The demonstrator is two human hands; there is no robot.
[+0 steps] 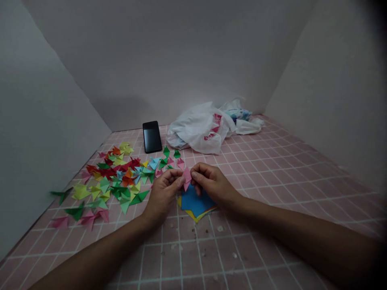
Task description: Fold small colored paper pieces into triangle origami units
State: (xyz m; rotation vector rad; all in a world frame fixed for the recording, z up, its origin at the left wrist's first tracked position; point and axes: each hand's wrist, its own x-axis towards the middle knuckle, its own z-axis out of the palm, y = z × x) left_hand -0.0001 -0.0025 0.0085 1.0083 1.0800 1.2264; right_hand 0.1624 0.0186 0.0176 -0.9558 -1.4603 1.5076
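The left hand (165,193) and right hand (213,183) pinch a folded pink paper (187,178) closed between them, just above a stack of colored paper squares (195,202). Many folded paper triangles (116,177) lie scattered nearby — toward the left edge of the surface (256,169).

We have a black smartphone (152,137) lying far on the pink tiled surface (272,169), crumpled white plastic bags (196,129) just right of it, near the grey wall (151,60).

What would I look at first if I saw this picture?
The big scatter of bright folded paper triangles on the left grabs your eye first. Next come the left hand and right hand, pinching a pink folded paper piece in the middle, above a blue paper stack. Farther back lies a white plastic bag.
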